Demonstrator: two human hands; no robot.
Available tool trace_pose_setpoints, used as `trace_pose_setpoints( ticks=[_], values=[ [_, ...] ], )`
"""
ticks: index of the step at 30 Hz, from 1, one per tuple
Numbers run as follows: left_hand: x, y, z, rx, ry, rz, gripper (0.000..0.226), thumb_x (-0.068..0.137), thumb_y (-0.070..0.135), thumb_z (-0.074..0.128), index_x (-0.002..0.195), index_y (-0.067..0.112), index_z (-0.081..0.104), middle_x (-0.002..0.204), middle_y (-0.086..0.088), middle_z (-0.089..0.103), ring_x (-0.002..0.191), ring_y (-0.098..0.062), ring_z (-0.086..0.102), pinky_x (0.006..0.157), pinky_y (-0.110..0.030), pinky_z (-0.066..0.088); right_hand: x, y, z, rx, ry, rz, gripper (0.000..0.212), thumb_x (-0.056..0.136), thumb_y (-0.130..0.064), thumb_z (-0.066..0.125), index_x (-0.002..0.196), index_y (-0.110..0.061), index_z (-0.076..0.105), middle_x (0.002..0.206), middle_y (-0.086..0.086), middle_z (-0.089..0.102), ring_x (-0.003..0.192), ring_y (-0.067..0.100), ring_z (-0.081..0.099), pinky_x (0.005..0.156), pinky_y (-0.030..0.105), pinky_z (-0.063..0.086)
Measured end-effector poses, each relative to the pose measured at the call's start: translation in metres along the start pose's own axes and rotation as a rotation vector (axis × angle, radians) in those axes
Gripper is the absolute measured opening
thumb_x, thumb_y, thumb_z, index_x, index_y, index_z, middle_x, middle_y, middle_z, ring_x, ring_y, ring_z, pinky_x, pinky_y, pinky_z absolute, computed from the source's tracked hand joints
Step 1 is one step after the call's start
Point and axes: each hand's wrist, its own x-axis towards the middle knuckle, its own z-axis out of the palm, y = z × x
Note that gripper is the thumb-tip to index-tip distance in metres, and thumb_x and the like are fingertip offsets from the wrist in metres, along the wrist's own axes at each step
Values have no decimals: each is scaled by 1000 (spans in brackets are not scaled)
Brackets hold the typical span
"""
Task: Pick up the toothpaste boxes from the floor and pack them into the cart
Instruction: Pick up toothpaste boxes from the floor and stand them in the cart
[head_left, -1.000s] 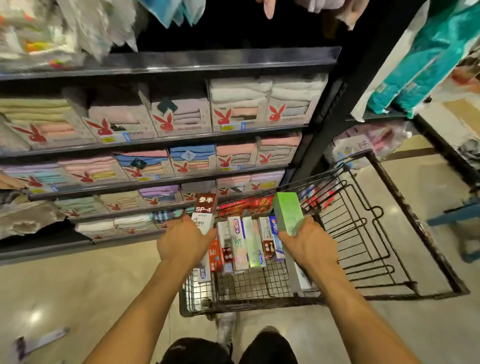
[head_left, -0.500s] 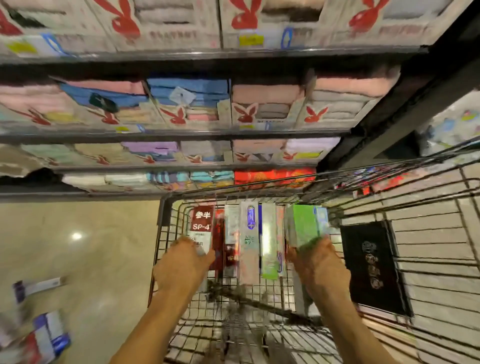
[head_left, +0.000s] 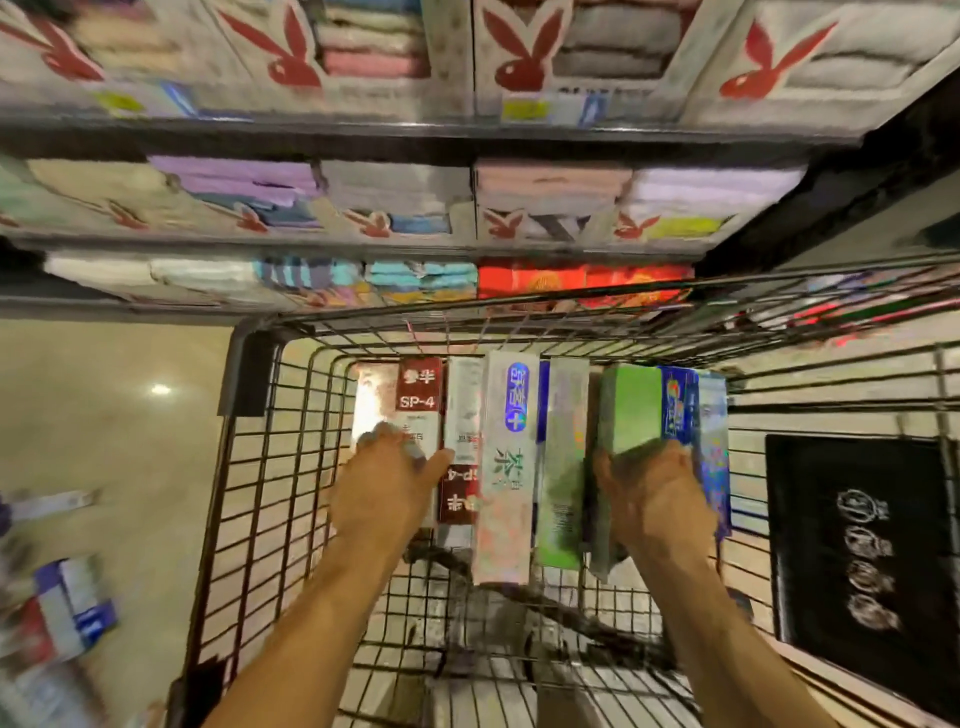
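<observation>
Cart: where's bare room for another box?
Bare wire floor of the cart, left of the SP-4 box; narrow strip between the blue box and the black box. Crowded: the row between, left hand gripping the SP-4 box, right hand the green box.

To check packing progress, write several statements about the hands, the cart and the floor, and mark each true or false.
1. The right hand grips the green box. True.
2. The left hand hangs idle outside the cart. False: it holds the SP-4 box inside the cart.
3. No boxes lie on the floor. False: the floor boxes lie left of the cart.
4. A black package sits to the right of the toothpaste row. True.
</observation>
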Motion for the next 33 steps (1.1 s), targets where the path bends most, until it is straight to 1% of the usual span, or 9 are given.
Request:
trace_pose_setpoints(
  ticks=[1, 3, 6, 10, 14, 17, 20, 27, 33],
  values=[
    [2, -4, 5, -3, 17, 17, 61, 83, 71, 60, 110, 17, 54, 99, 2, 60, 83, -17, 61, 58, -29, 44, 2, -7, 0, -143, 12, 20, 86, 76, -80, 55, 116, -5, 47, 118, 21, 61, 107, 41, 64, 84, 49, 56],
    [5, -11, 12, -24, 23, 56, 65, 82, 72, 58, 115, 17, 55, 103, 1, 62, 87, -17, 62, 62, -32, 50, 10, -5, 9, -227, 22, 40, 72, 83, -74, 56, 114, -9, 45, 115, 15, 61, 104, 37, 64, 78, 44, 53],
    [8, -14, 14, -93, -11, 64, 57, 84, 67, 62, 115, 19, 56, 104, 2, 62, 86, -15, 58, 66, -33, 50, 12, -7, 12, -217, 11, 13, 72, 85, -75, 53, 117, -12, 41, 110, 9, 59, 97, 31, 63, 72, 41, 53],
    [13, -18, 14, -50, -26, 94, 53, 84, 69, 60, 110, 23, 59, 101, 4, 64, 84, -14, 61, 66, -33, 54, 14, 2, 16, -142, -10, -15, 69, 86, -76, 49, 117, -15, 39, 111, 7, 57, 97, 27, 60, 77, 45, 56],
    [7, -14, 4, -36, -60, 88, 49, 86, 66, 60, 106, 22, 58, 94, 6, 61, 78, -12, 56, 58, -27, 43, 9, 3, 12, -124, -67, -16, 78, 87, -84, 37, 123, -15, 42, 117, 6, 55, 102, 28, 59, 82, 44, 54],
    [-5, -7, -16, 38, -63, 92, 50, 88, 66, 56, 106, 20, 54, 90, 6, 58, 73, -11, 55, 54, -27, 43, 4, -2, 1, -104, -120, -26, 66, 93, -68, 47, 128, -12, 42, 123, 10, 55, 107, 32, 58, 81, 42, 50],
    [-24, 7, -49, 128, -9, 129, 53, 93, 66, 49, 120, 20, 55, 102, 1, 60, 81, -14, 58, 58, -29, 44, -3, -13, -19, -158, -153, -68, 56, 96, -54, 52, 125, -7, 44, 120, 16, 60, 105, 36, 61, 80, 38, 48],
    [-100, 60, -186, 227, 137, 234, 47, 96, 58, 48, 125, 21, 54, 119, -5, 59, 108, -27, 60, 80, -40, 53, -47, -97, -155, -354, -95, -311, 52, 99, -55, 45, 130, -13, 51, 125, 13, 62, 111, 33, 62, 88, 43, 53],
    [-195, 93, -316, 282, 357, 253, 51, 96, 62, 46, 126, 21, 52, 121, -6, 60, 113, -28, 57, 88, -42, 50, -125, -183, -299, -496, 178, -701, 48, 90, -57, 48, 117, -19, 58, 115, 9, 67, 109, 33, 62, 95, 45, 45]
  ],
)
